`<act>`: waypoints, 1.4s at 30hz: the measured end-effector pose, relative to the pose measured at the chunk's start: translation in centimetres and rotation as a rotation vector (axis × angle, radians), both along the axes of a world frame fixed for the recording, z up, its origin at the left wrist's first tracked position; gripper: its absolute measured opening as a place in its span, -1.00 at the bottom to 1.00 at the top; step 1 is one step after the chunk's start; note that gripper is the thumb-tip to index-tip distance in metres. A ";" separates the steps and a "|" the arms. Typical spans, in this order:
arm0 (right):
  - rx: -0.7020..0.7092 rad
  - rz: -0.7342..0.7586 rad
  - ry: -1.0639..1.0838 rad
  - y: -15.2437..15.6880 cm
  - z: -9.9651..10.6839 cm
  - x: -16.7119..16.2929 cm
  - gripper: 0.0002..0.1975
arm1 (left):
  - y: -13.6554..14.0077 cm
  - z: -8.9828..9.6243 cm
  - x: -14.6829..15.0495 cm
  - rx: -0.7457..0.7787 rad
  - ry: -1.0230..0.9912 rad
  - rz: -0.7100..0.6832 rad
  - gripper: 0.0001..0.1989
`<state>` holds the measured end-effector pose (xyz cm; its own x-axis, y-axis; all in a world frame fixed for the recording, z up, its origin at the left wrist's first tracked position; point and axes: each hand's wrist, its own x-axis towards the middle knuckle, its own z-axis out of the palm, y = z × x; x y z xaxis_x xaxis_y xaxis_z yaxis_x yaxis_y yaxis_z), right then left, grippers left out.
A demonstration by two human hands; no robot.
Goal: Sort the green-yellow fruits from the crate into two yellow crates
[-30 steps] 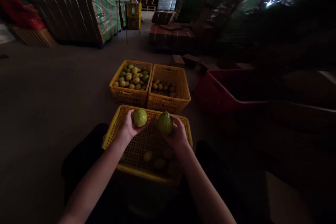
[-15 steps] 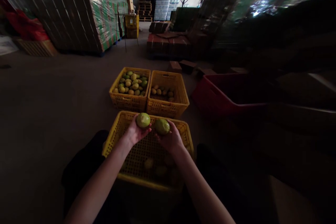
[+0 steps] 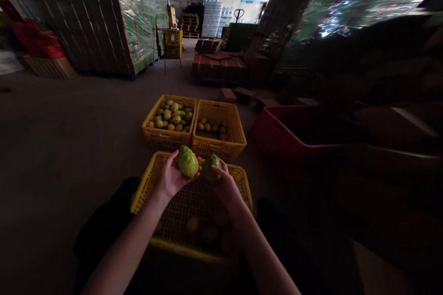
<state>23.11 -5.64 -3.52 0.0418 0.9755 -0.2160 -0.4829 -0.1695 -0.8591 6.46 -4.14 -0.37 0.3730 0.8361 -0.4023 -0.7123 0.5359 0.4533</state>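
A dim warehouse with a wide bare concrete floor point(image 3: 69, 129) takes up most of the view, open on the left and along the aisle running to the far wall. Tall shrink-wrapped pallet stacks point(image 3: 104, 14) rise at far left, more wrapped stock point(image 3: 339, 4) looms at right, and low brown cartons point(image 3: 218, 62) sit in the far middle. A red tub point(image 3: 294, 131) hems in the right side. Two yellow crates stand side by side on the floor: the far left crate point(image 3: 168, 136) is heaped with green-yellow fruit, the far right crate point(image 3: 216, 145) holds only a few. The near yellow crate point(image 3: 194, 203) lies between the person's knees, almost bare. Above its far rim the left hand point(image 3: 171, 177) cups a light green fruit point(image 3: 187, 161), and the right hand point(image 3: 224, 184) grips a darker green fruit point(image 3: 210, 168); the two fruits are just beside each other.
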 end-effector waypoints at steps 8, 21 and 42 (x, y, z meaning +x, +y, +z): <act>-0.024 -0.062 -0.209 -1.0 1.1 -1.2 -0.46 | 0.9 -0.6 -0.5 -0.105 -0.107 0.215 -0.57; 0.227 0.096 -0.428 -0.5 -3.9 -4.2 -0.38 | -0.8 -3.1 4.0 -0.058 0.094 0.322 -0.83; 0.484 -0.017 -0.490 -3.4 1.0 -3.6 -0.31 | 1.2 0.4 -0.6 0.124 0.035 0.383 -0.77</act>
